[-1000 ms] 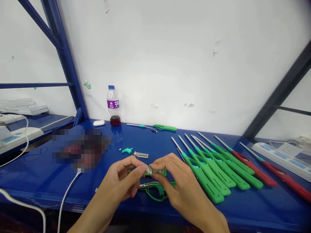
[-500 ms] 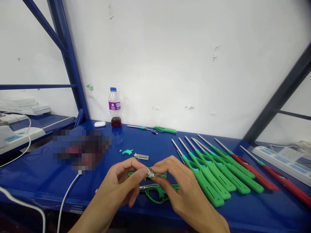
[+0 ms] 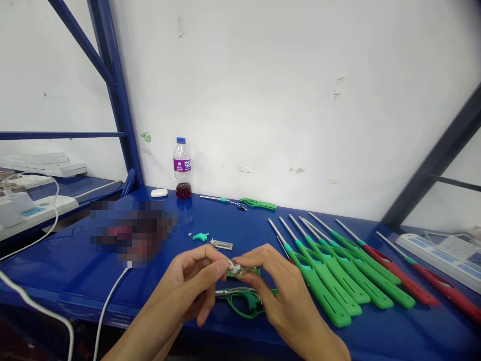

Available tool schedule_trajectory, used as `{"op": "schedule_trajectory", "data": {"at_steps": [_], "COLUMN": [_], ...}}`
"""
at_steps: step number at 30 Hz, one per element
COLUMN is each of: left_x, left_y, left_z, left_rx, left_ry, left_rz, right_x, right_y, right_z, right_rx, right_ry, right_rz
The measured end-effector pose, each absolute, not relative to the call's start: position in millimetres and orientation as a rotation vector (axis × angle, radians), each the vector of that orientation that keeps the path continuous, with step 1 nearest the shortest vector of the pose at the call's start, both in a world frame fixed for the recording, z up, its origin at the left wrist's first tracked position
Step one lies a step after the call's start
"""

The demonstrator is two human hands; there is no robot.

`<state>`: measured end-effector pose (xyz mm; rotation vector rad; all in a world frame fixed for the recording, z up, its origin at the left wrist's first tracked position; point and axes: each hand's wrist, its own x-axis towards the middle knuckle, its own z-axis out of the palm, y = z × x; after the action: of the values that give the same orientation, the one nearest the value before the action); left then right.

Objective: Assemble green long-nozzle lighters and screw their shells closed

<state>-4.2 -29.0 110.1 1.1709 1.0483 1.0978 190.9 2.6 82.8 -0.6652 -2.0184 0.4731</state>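
Note:
My left hand point(image 3: 191, 283) and my right hand point(image 3: 280, 296) meet over the blue shelf point(image 3: 210, 225), both pinching a small clear lighter insert point(image 3: 240, 269) with a white tip between thumb and fingertips. Just below it lies an open green lighter shell point(image 3: 244, 300) with its trigger loop. A small teal trigger piece point(image 3: 200, 235) and a clear insert point(image 3: 221, 244) lie a little beyond my hands.
Several green and two red long-nosed lighters point(image 3: 338, 265) lie in a row to the right. A drink bottle point(image 3: 182, 169), a white case point(image 3: 159, 192) and another green lighter point(image 3: 244, 202) sit by the wall. White cables point(image 3: 108, 301) hang at left; power strips point(image 3: 443, 250) flank the shelf.
My hands stay pinched on the small insert, with only slight finger shifts. The view has drifted a little to the left and up.

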Motion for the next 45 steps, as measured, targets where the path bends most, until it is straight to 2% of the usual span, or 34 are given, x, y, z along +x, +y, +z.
{"op": "schedule_trajectory", "data": {"at_steps": [10, 25, 33, 45], "left_x": [-6.5, -0.3, -2.2, -10.7], "left_y": [-27.1, -33.9, -37.0, -34.1], "left_z": [108.4, 109.3, 114.8, 98.2], "left_rx": [1.181, 1.369, 1.578, 1.644], "left_ry": [1.04, 1.217, 1.372, 1.234], "left_rz": [1.11, 1.23, 1.181, 1.136], "right_x": [189.7, 192.5, 192.9, 190.9], "right_y": [1.6, -0.4, -0.4, 0.2], "right_z": [82.1, 85.4, 86.8, 77.3], "right_rx": [-0.663, -0.685, -0.682, -0.749], "right_ry": [-2.021, -2.082, -2.094, -2.182], "right_rz": [0.505, 0.115, 0.066, -0.07]}}
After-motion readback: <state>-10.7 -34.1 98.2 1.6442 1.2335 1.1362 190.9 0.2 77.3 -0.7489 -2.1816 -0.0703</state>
